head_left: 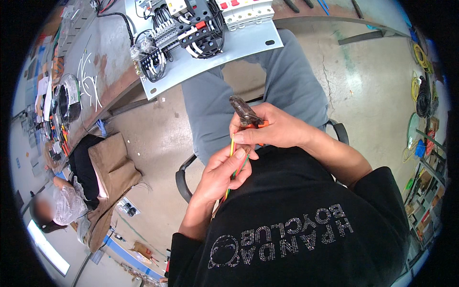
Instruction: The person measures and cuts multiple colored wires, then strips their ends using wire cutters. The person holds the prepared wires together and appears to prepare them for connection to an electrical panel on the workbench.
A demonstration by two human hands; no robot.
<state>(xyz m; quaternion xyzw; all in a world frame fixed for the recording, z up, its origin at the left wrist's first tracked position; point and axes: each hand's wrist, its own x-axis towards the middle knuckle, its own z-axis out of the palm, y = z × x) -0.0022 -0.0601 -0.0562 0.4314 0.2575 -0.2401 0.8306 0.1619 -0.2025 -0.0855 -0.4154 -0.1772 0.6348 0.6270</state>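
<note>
Both hands are close together in front of my chest, above my lap. My left hand (224, 173) pinches a yellow-and-green striped wire (232, 144); part of the wire hangs below the fingers. In my right hand (272, 125) is a pair of pliers (245, 111) with a dark, worn metal head and orange grips. The head points up and away from me. The right thumb and fingertip also press on the wire just above the left fingers. Bare strands seem to show between the hands, but the fingers partly hide them.
Ahead, a metal mounting plate (260, 42) with wired electrical components overhangs the bench (112, 71). Cut white wires (87, 81) lie on the bench's left part. A person (62, 203) sits at the left. Wire coils (423, 95) hang at the far right. Chair armrests (181, 184) flank me.
</note>
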